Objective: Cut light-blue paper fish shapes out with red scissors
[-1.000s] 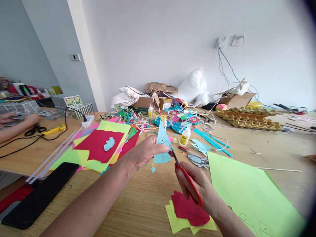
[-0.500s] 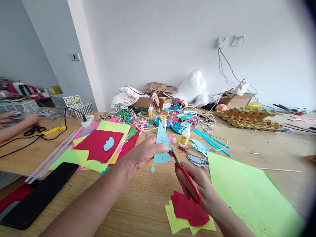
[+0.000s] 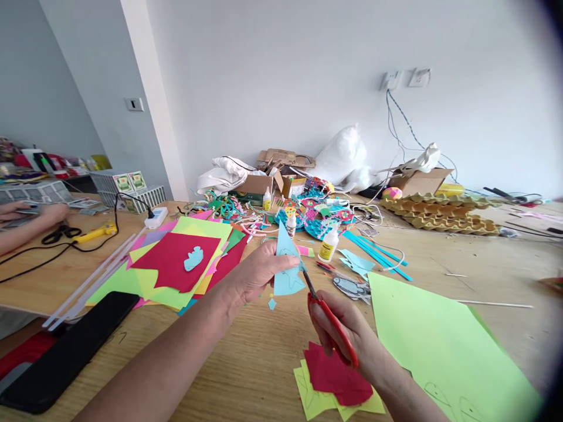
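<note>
My left hand (image 3: 263, 268) pinches a light blue piece of paper (image 3: 287, 282) with a pencilled fish outline, thumb on its front. Red-handled scissors (image 3: 336, 329) are in my right hand (image 3: 347, 322), their blades at the paper's right edge. On the table below lie small blue scraps (image 3: 272, 304). Nearer me, a red paper piece (image 3: 336, 375) rests on yellow paper pieces (image 3: 308, 390). A cut-out blue fish (image 3: 193, 258) lies on the red sheet in the coloured paper stack (image 3: 176, 252) at left.
At right lies a large green sheet (image 3: 435, 328) with drawn fish. A glue bottle (image 3: 328, 243) stands beyond my hands. Egg trays (image 3: 440, 214) are stacked at the back right. A black phone-shaped slab (image 3: 70, 351) lies front left. Another person's hands (image 3: 48, 214) are at far left.
The scissors and my right hand have shifted slightly left at the paper's edge. The blue paper is turned slightly in my left hand.
</note>
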Demonstrator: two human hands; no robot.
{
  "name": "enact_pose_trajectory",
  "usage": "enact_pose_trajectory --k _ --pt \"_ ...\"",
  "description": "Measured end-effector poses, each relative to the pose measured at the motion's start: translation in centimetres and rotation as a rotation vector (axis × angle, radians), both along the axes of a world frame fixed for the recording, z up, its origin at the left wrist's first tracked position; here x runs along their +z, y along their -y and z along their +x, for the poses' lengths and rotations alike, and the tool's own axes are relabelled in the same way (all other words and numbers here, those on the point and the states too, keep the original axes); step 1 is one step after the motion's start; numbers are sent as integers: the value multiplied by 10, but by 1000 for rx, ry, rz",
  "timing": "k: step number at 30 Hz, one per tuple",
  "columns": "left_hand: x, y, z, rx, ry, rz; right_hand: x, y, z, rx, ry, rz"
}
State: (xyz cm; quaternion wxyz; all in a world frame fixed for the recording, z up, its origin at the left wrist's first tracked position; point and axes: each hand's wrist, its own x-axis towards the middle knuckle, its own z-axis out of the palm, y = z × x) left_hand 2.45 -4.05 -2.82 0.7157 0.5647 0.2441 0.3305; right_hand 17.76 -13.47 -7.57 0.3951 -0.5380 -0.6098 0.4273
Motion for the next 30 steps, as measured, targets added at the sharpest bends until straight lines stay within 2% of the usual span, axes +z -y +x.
enact_pose_trajectory --k 11,21,30 --pt "1 16 16 180 189 -103 4 7 -11 -11 -271 1" --pt "-8 24 26 125 247 -187 -2 6 -9 -15 -294 64" --pt "-10 23 20 75 145 -232 -1 5 -11 -1 -315 117"
